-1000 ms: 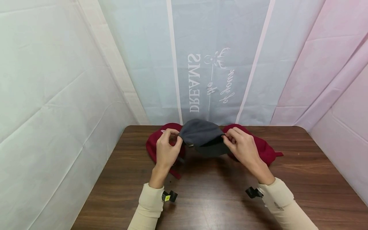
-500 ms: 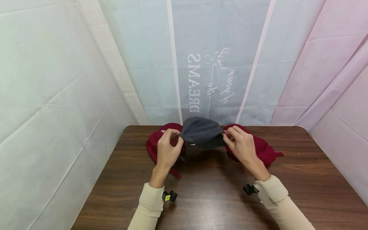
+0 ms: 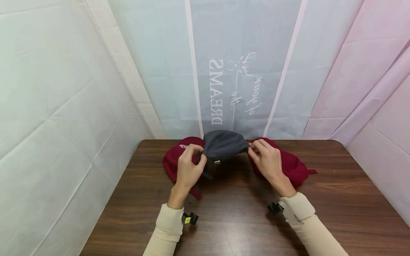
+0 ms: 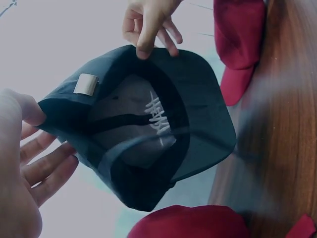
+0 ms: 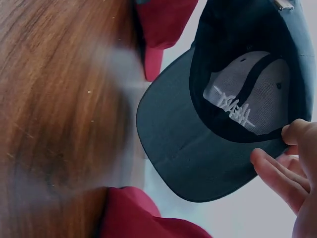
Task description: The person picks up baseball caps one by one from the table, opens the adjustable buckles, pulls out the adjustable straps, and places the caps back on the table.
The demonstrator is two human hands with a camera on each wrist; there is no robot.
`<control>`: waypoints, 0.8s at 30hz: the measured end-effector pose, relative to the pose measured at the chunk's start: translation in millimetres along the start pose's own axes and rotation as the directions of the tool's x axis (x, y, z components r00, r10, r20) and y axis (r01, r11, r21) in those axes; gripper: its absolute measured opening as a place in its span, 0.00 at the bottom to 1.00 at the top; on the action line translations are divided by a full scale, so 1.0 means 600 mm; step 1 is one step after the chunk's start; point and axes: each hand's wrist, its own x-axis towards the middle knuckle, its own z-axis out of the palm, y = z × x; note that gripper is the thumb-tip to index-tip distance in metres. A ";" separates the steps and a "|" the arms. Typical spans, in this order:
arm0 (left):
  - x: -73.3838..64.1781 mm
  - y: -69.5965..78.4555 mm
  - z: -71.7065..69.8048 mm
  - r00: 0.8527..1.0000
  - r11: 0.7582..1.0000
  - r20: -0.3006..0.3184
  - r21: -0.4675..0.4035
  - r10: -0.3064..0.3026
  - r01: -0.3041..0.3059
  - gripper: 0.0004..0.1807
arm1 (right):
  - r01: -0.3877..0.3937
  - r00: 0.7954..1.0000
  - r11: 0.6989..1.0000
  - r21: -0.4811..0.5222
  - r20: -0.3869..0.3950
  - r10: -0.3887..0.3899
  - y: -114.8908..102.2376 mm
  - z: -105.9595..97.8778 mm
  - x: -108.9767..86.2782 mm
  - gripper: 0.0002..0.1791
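Note:
A dark blue-grey baseball cap (image 3: 225,144) is held up over the far part of the table, between both hands. My left hand (image 3: 188,169) pinches its edge on the left, near the small metal buckle (image 4: 86,84). On the other side my right hand (image 3: 268,161) pinches the edge; the right wrist view has those fingers where the brim (image 5: 198,153) meets the crown. Both wrist views look into the cap's opening, at a pale mesh lining (image 5: 257,89) with white stitching. Behind each hand lies a dark red cap, one on the left (image 3: 173,163) and one on the right (image 3: 293,169), both partly hidden.
The brown wooden table (image 3: 230,220) reaches back to a pale blue cloth (image 3: 243,42) with mirrored lettering. White cloth walls (image 3: 64,124) stand along the sides. Each wrist wears a small black camera (image 3: 192,218).
The cap has tilted, so its underside and brim have gone from the head view while the buckle shows more. My right hand has shifted slightly left, and my left hand slightly right.

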 end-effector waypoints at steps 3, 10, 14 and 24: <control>-0.003 -0.001 0.002 1.000 1.000 0.016 0.006 0.000 0.000 0.09 | -0.001 1.000 1.000 -0.004 0.012 0.001 0.006 0.007 -0.006 0.03; -0.011 -0.005 0.007 0.997 1.000 0.082 0.001 -0.010 0.010 0.09 | -0.017 0.999 1.000 -0.005 0.040 0.017 0.014 0.014 -0.019 0.02; -0.018 -0.010 0.009 0.991 1.000 0.132 -0.002 -0.005 0.005 0.10 | -0.063 0.995 0.998 -0.009 0.077 0.063 0.016 0.013 -0.025 0.03; -0.034 -0.018 0.010 0.967 0.999 0.253 0.035 -0.001 -0.008 0.11 | -0.163 0.977 0.986 -0.026 0.138 0.165 0.020 0.019 -0.039 0.09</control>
